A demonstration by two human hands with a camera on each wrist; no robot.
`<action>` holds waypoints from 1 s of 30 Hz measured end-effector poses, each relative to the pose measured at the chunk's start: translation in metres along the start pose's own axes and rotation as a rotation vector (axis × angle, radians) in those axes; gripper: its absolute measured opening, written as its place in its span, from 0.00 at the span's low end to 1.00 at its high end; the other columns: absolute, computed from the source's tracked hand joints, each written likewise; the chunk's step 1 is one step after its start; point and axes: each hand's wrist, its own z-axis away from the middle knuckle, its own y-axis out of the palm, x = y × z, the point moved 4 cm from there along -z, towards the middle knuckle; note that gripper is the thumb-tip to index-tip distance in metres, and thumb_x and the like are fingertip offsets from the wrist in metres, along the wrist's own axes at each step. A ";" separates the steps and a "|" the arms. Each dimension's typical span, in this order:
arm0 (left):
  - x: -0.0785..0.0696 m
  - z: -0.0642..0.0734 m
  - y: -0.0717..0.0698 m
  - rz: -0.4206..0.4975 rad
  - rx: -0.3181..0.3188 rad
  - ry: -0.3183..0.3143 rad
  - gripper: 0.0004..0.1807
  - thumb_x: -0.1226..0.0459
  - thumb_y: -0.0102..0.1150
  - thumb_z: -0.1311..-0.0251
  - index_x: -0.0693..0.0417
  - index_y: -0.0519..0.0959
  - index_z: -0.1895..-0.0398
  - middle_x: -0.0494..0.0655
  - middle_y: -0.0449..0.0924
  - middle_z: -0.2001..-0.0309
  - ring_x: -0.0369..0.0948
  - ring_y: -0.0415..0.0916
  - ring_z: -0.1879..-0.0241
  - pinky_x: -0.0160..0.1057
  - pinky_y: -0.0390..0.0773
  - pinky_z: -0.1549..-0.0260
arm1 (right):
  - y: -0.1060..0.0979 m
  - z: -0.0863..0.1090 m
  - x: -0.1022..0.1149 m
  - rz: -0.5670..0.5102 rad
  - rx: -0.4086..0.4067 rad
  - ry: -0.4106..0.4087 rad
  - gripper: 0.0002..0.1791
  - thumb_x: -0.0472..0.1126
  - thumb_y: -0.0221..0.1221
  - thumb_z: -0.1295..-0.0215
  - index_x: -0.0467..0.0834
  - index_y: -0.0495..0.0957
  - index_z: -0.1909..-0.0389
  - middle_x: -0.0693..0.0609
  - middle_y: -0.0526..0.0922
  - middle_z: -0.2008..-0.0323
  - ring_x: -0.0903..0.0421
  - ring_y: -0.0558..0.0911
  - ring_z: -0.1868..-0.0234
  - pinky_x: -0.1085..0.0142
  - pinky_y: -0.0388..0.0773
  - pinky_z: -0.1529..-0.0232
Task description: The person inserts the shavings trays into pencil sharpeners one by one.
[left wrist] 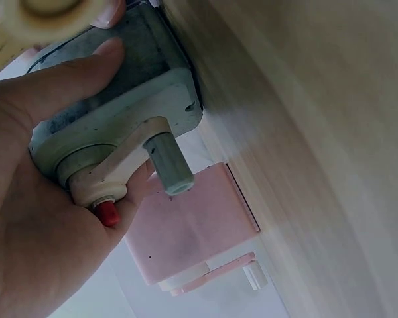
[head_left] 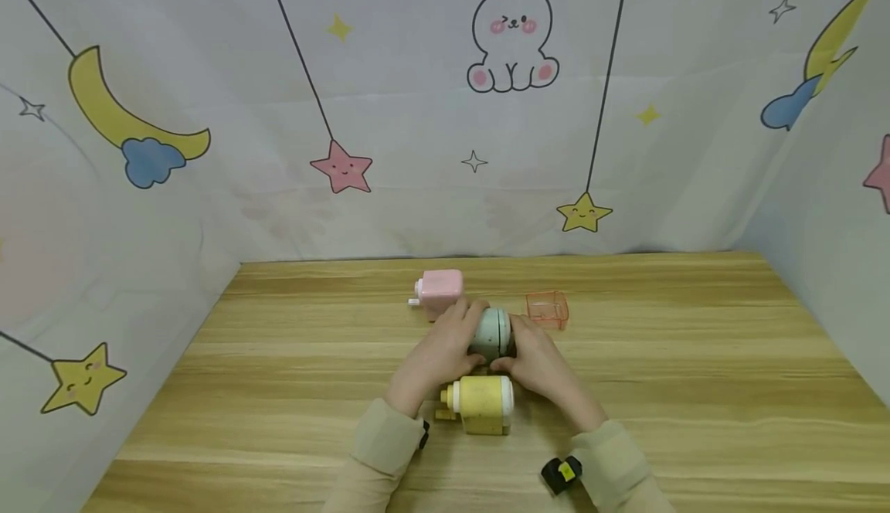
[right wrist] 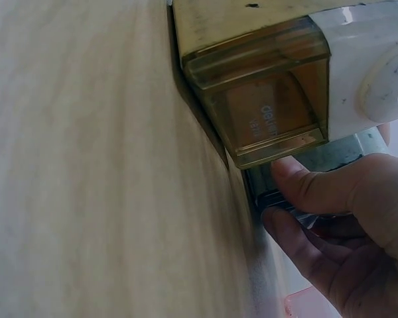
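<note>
While fingers of the left hand (head_left: 447, 345) and right hand (head_left: 541, 360) grasp the green crank pencil sharpener (head_left: 490, 333), it looks stiff, probably light; its flat sides should suit holding.

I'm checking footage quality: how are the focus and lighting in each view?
Head: fairly even light, white cartoon-printed backdrop crisp; left wrist: yellow plastic crank sharpener badly blurred in the upper left corner, pale-green boxy plastic sharpener much clearer; right wrist: wood-grain tabletop smeared into soft streaks, small glint on the yellow sharpener's white face.
</note>
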 end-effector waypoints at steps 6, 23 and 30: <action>-0.002 -0.001 -0.001 0.001 0.001 0.001 0.39 0.66 0.72 0.51 0.58 0.63 0.37 0.54 0.71 0.49 0.48 0.73 0.52 0.46 0.76 0.47 | -0.001 -0.001 0.000 0.000 -0.002 -0.004 0.39 0.38 0.72 0.50 0.31 0.67 0.38 0.38 0.77 0.47 0.45 0.77 0.48 0.51 0.76 0.47; 0.003 -0.001 0.001 0.026 0.016 -0.010 0.39 0.67 0.71 0.50 0.57 0.62 0.35 0.54 0.71 0.46 0.47 0.74 0.50 0.45 0.77 0.46 | 0.001 -0.001 -0.003 -0.073 0.002 0.045 0.38 0.38 0.72 0.51 0.35 0.69 0.39 0.42 0.77 0.49 0.47 0.77 0.50 0.51 0.76 0.48; 0.008 -0.003 -0.002 0.063 0.026 0.000 0.41 0.68 0.73 0.53 0.56 0.64 0.34 0.52 0.73 0.42 0.46 0.75 0.46 0.44 0.77 0.44 | 0.002 -0.002 -0.002 -0.067 -0.002 0.046 0.38 0.38 0.72 0.51 0.34 0.69 0.39 0.40 0.77 0.47 0.46 0.77 0.49 0.51 0.77 0.48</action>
